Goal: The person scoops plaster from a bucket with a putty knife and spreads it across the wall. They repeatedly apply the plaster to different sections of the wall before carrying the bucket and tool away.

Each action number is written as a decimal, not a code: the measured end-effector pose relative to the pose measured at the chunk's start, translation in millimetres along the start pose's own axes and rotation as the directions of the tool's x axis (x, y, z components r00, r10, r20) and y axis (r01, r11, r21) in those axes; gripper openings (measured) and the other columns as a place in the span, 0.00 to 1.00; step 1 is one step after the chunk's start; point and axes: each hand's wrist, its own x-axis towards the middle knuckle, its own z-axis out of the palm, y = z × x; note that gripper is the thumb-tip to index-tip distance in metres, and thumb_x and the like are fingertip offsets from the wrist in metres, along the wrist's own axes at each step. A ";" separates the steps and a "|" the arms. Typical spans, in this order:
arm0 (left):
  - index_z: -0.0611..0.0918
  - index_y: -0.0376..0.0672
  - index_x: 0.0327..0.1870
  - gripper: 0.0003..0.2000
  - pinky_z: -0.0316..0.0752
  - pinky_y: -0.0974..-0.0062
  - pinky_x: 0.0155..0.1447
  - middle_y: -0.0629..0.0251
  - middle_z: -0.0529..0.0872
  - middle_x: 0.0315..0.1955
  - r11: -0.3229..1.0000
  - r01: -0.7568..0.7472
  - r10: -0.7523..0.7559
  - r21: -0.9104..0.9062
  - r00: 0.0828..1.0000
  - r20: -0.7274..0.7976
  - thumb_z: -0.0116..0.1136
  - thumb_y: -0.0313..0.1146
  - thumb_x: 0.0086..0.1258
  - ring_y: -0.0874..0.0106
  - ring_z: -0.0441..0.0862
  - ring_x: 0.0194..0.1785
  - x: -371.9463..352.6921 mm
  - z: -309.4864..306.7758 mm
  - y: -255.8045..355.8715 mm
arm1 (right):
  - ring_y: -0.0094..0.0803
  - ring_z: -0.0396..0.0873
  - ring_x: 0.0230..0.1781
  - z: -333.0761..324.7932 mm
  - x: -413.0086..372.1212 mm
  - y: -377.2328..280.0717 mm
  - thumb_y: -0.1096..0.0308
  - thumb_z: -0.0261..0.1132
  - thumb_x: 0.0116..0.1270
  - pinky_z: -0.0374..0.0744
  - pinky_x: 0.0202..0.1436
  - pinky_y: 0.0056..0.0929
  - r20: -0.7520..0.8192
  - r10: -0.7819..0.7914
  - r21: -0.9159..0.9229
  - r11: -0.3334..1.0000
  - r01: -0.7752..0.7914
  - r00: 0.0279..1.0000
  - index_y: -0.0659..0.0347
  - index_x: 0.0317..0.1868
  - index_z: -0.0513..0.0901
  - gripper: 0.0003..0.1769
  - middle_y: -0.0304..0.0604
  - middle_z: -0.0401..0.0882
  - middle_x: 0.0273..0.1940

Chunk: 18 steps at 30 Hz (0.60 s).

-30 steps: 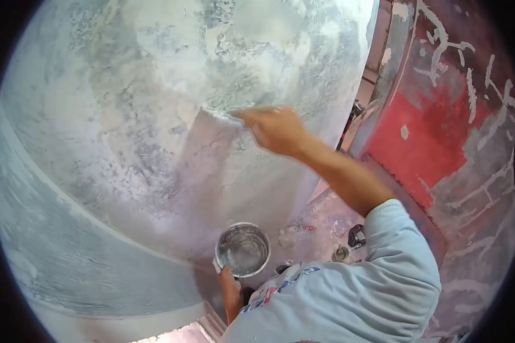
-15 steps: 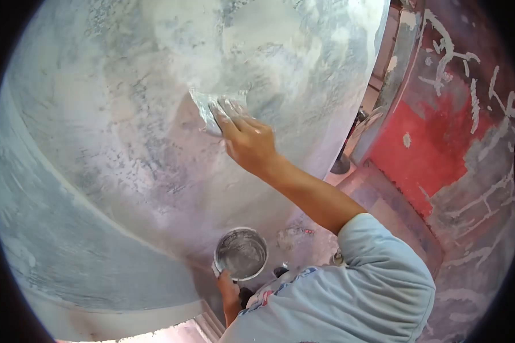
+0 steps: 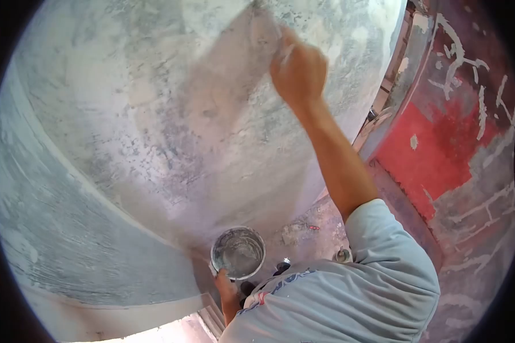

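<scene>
Two hands busy. Right hand (image 3: 298, 71) up high, fingers closed on a blurred scraper blade (image 3: 264, 31) laid flat against the grey plastered wall (image 3: 126, 131). Left hand (image 3: 224, 283) low by the chest, clamped on the near rim of a small pail (image 3: 261, 243) holding wet grey plaster (image 3: 238, 254).

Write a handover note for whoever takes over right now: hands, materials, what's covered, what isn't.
Right hand: raised high, gripping a putty knife, blurred, with its blade against the wall.
Left hand: low, holding the small pail at its rim; grey plaster inside.
Done: a smooth pale swath runs from above the pail up to the knife.
Left: the mottled, rough areas on either side of the swath look unsmoothed.
</scene>
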 end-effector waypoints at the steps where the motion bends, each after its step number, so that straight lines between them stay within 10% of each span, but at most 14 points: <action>1: 0.79 0.34 0.49 0.19 0.75 0.71 0.46 0.62 0.82 0.41 1.000 0.003 -0.003 0.021 1.000 -0.004 0.54 0.24 0.53 0.69 0.80 0.43 3.7 -1.6 -1.4 | 0.48 0.82 0.28 1.9 -20.7 -14.5 0.72 0.59 0.60 0.80 0.32 0.41 0.056 -0.050 0.092 0.995 0.045 0.997 0.54 0.49 0.83 0.17 0.49 0.84 0.29; 5: 0.79 0.34 0.49 0.19 0.75 0.71 0.47 0.62 0.81 0.41 0.993 0.032 -0.032 0.116 0.999 0.006 0.55 0.25 0.54 0.70 0.80 0.44 10.4 -1.8 -2.3 | 0.41 0.83 0.31 -2.4 -65.7 -9.0 0.76 0.60 0.57 0.80 0.29 0.36 0.147 -0.409 0.184 0.906 0.381 0.901 0.52 0.49 0.83 0.19 0.42 0.85 0.37; 9: 0.79 0.39 0.54 0.23 0.73 0.72 0.51 0.66 0.81 0.45 0.973 -0.231 0.229 0.022 0.972 0.048 0.54 0.23 0.53 0.70 0.79 0.46 -30.5 36.8 38.2 | 0.37 0.84 0.42 -29.9 -22.8 25.8 0.80 0.59 0.56 0.84 0.38 0.34 0.161 -0.209 -0.021 0.976 0.215 0.965 0.48 0.52 0.83 0.24 0.40 0.86 0.41; 11: 0.77 0.39 0.57 0.26 0.73 0.72 0.52 0.67 0.81 0.46 0.998 -0.064 0.065 -0.016 0.994 0.086 0.52 0.21 0.52 0.69 0.78 0.48 -24.4 25.7 33.4 | 0.36 0.84 0.48 4.8 8.1 52.7 0.80 0.59 0.56 0.83 0.49 0.31 -0.267 -0.433 -0.062 0.899 0.434 0.861 0.48 0.52 0.84 0.24 0.41 0.85 0.46; 18: 0.78 0.36 0.53 0.23 0.72 0.74 0.51 0.66 0.81 0.45 0.996 -0.018 0.015 0.090 0.999 0.036 0.52 0.23 0.51 0.70 0.78 0.47 17.6 -8.9 -6.1 | 0.38 0.80 0.56 30.5 -99.0 42.3 0.79 0.59 0.58 0.80 0.57 0.33 0.026 -0.509 -0.041 0.860 0.509 0.860 0.54 0.52 0.84 0.22 0.45 0.81 0.56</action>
